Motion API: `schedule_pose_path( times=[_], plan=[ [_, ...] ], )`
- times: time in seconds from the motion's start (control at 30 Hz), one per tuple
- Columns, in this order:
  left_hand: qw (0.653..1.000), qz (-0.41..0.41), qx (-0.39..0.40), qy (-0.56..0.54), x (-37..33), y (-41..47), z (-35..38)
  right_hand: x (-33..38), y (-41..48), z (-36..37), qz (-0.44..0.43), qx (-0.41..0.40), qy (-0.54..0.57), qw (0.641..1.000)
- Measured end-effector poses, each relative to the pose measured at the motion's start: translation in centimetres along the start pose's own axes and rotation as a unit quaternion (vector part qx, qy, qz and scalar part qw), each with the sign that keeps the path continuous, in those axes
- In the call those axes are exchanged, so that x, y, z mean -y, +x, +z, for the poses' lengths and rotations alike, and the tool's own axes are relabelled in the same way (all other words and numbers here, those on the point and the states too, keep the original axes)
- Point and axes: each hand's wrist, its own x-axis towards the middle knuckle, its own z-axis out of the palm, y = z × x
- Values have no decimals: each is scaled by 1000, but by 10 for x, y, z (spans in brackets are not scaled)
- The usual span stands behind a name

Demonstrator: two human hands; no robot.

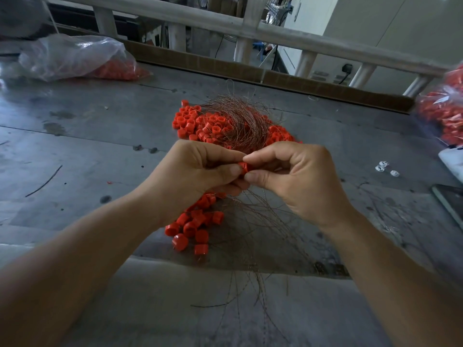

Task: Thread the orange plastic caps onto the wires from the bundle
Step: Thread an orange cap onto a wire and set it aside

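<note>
Pinching is confirmed on both sides: one orange cap (pixel 243 168) sits between the fingertips of the left hand (pixel 200 171) and the right hand (pixel 295 176), held above the table's middle, just nearer than the loose pile. Thumb and forefinger of each hand close on it from opposite sides. Most of the cap is covered by fingertips, so its axis cannot be told.

The wire bundle (pixel 240 121) runs lengthwise from far to near. Its far end curls in a loop on top of the loose caps (pixel 198 123); the strands pass beneath the hands. The loose wire ends (pixel 263 221) fan out toward the person and over the near table edge.

Below the left hand, a cluster of threaded caps (pixel 198 226) lies among the strands, pointing various ways.

The grey table (pixel 100 136) is stained and scratched. A clear plastic bag (pixel 75 56) holding more orange caps lies at far left; a second bag (pixel 443 113) sits at the right edge. Small white scraps (pixel 383 167) lie to the right of the hands. A pale railing (pixel 225 23) stands behind the table.
</note>
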Motion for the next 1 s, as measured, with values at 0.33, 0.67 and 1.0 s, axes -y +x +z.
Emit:
schedule_pose_path(
  times=[0.33,0.67,1.0],
  plan=[
    [999,-25,5,-44,-2,0,0,1,-1,0,-46,-42,-33,998],
    [998,-26,10,-64,-2,-2,1,-3,-2,3,-78,-60,-42,994],
    [996,-47,52,-57,-3,-2,-2,-3,-1,-2,-49,1,9,999]
  ],
)
